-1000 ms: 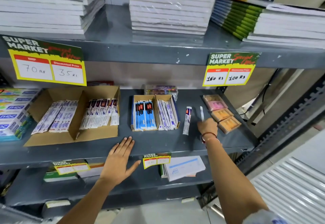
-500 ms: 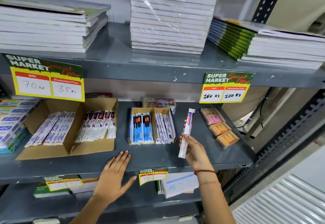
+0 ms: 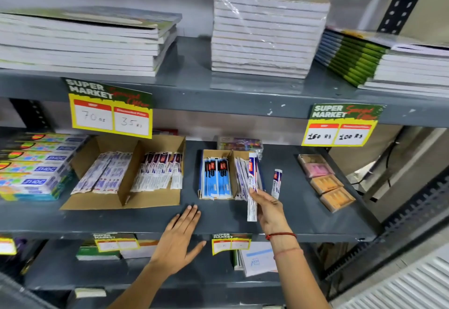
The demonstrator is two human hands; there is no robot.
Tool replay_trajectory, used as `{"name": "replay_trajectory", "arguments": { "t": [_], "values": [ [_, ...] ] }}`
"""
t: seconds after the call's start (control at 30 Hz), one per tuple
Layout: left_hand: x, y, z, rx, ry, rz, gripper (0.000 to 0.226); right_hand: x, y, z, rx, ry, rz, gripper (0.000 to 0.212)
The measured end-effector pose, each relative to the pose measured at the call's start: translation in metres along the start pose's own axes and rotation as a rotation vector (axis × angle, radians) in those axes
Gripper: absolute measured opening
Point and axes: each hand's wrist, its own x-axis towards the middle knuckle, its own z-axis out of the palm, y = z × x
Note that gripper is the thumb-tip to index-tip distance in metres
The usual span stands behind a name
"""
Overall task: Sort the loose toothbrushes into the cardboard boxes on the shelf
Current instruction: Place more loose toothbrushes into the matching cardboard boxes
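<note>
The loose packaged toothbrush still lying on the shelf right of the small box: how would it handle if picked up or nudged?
The loose toothbrush looks slim and probably light. Its flat carton should slide rather than roll on the shelf. The one held in the right hand stays straight, suggesting stiffness.

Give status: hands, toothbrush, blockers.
Left hand open, flat on shelf edge. Right hand holds toothbrush over small box. One loose toothbrush beside it. No blockers.

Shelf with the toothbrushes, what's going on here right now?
A person is sorting packaged toothbrushes. The right hand holds one toothbrush over the small box, by its right compartment. The left hand lies flat on the shelf edge. One loose toothbrush remains beside the box.
</note>
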Motion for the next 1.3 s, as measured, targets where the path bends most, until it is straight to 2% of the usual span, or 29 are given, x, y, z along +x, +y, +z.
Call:
{"name": "replay_trajectory", "arguments": {
  "t": [0.13,0.23,0.33,0.47,0.6,0.73,0.97,1.3],
  "values": [
    [-0.006,-0.015,-0.008,-0.014,0.071,-0.026,0.072,0.007,0.002,0.033,-0.111,-0.026,-0.065,0.021],
    [-0.013,-0.033,-0.017,0.006,0.085,-0.069,0.074,0.013,0.007,0.067,-0.236,-0.094,-0.108,0.012],
    [-0.020,-0.050,-0.026,0.022,0.076,-0.116,0.074,0.017,0.020,0.107,-0.425,-0.178,-0.154,0.024],
    [-0.029,-0.065,-0.029,0.038,0.047,-0.164,0.080,0.023,0.043,0.161,-0.804,-0.267,-0.331,0.004],
    [-0.032,-0.072,-0.029,0.039,0.030,-0.187,0.083,0.029,0.061,0.195,-1.129,-0.286,-0.451,0.027],
    [-0.032,-0.079,-0.023,0.062,0.019,-0.186,0.082,0.036,0.075,0.211,-1.399,-0.331,-0.550,0.028],
    [-0.029,-0.088,-0.016,0.095,0.020,-0.147,0.084,0.048,0.091,0.223,-1.558,-0.351,-0.557,0.036],
    [-0.028,-0.090,-0.013,0.100,-0.001,-0.152,0.084,0.061,0.100,0.241,-1.902,-0.431,-0.581,0.033]
  ]
}}
